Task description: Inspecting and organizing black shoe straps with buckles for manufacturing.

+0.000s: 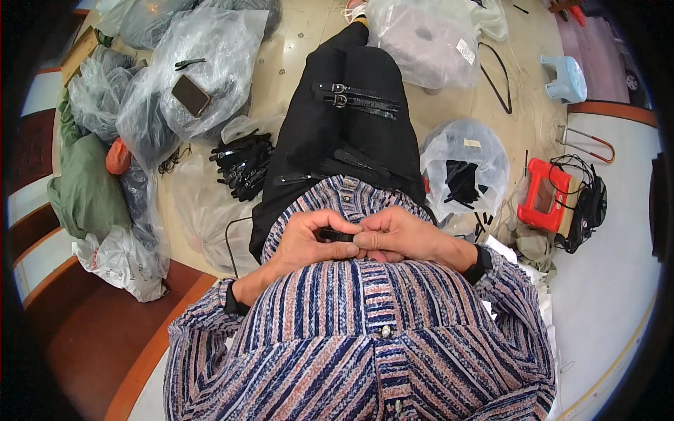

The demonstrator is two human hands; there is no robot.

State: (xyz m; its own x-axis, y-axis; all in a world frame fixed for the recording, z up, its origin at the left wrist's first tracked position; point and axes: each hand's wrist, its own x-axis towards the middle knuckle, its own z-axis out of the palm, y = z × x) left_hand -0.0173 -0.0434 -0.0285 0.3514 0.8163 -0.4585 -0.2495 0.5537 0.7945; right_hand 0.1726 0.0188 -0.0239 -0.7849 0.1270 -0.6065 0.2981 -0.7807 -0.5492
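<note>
Far left: green sack (pixel 91 186), white bag (pixel 118 261) below it, orange bundle (pixel 118 156) just beside the sack. Next, phone (pixel 191 95) lying on a clear bag (pixel 232 45), then a heap of black straps (pixel 242 168) near my leg. My left hand (pixel 309 237), in front of my belly, pinches a short black piece (pixel 337 236) between thumb and fingers. Buckled straps (pixel 365 104) lie across my black trousers (pixel 312 144), beyond my hands. My right hand (pixel 404 235) meets the left, thumb and fingertips pinching the piece's right end; can't tell every finger's pose. Further right: lined tub (pixel 497 165) holding black strips (pixel 460 184), red box (pixel 544 196), blue stool (pixel 564 78) beyond.
</note>
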